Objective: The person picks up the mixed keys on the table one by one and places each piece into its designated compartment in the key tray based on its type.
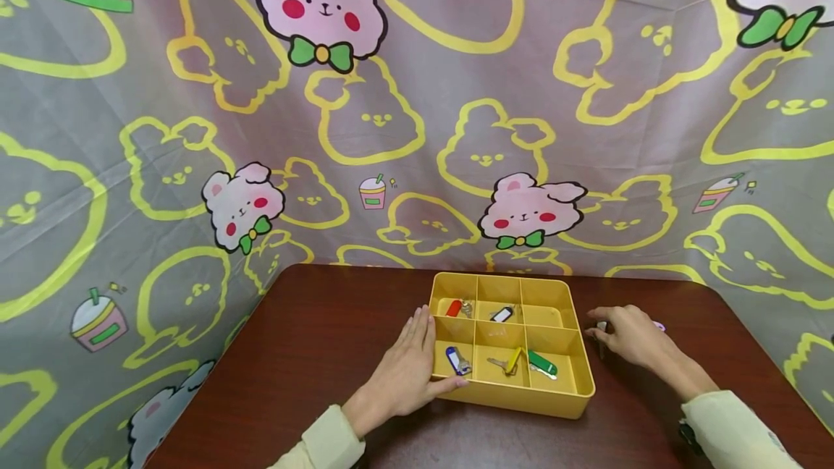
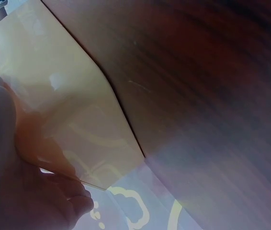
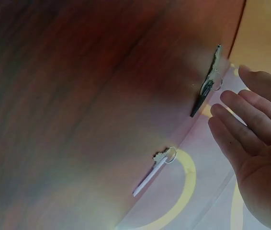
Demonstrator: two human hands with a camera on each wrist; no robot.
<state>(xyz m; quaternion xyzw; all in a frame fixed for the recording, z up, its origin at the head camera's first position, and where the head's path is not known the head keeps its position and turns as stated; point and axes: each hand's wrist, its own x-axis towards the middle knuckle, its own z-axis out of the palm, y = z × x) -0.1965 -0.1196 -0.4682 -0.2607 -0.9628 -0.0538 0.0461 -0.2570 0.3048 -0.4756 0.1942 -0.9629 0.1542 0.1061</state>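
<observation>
The left hand (image 1: 405, 368) is lying flat against the left wall of the yellow tray (image 1: 515, 402), fingers straight and together, the thumb running along the tray's near edge — pressing on it rather than gripping it. The tray is sitting on the dark wooden table (image 1: 313, 353) and is split into compartments: a red-tagged key (image 1: 455, 307) and a white-tagged key (image 1: 502, 314) are lying in the back row, while a blue-tagged key (image 1: 455, 360), a yellow-tagged key (image 1: 511, 361) and a green-tagged key (image 1: 542, 364) are lying in the front row. The right hand (image 1: 625, 337) is hovering just right of the tray, fingers loosely spread and holding nothing. In the right wrist view its fingertips (image 3: 231, 103) are hanging just beside a dark-tagged key (image 3: 207, 85) on the table — whether they are touching it is unclear. A pale-tagged key (image 3: 155, 168) is lying on the table a little apart from it.
</observation>
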